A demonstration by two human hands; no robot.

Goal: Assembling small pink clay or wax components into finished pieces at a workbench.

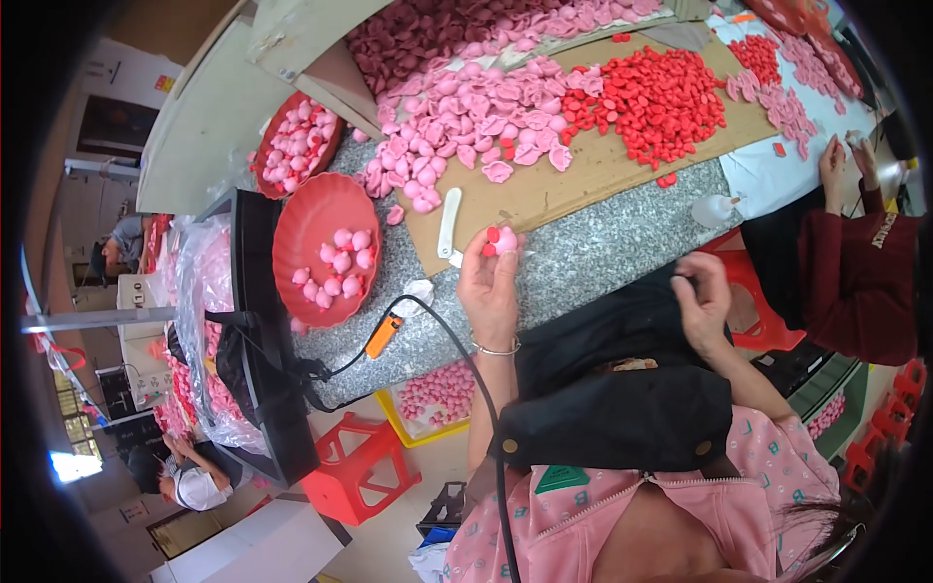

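Between the thumb and fingers of my left hand [489, 291] is a small pink ball-shaped plastic piece [506, 240] with red parts on its side. The hand is raised over the front edge of the cardboard sheet [573, 189]. Just left of it lies a white-handled folding knife [449, 222]. My right hand [704, 299] hovers above my dark-clad lap, its fingers curled in; whether anything is in them is hidden. A heap of pink shell-like pieces [466, 126] and a pile of small red pieces [661, 102] cover the cardboard beyond my hands.
A red scalloped bowl [292, 223] with several pink balls stands at the left, another filled bowl [335, 146] behind it. A black cable [442, 325] with an orange tag [383, 336] crosses the foreground. A squeeze bottle [714, 209] stands right; a co-worker's hands [834, 165] are beyond.
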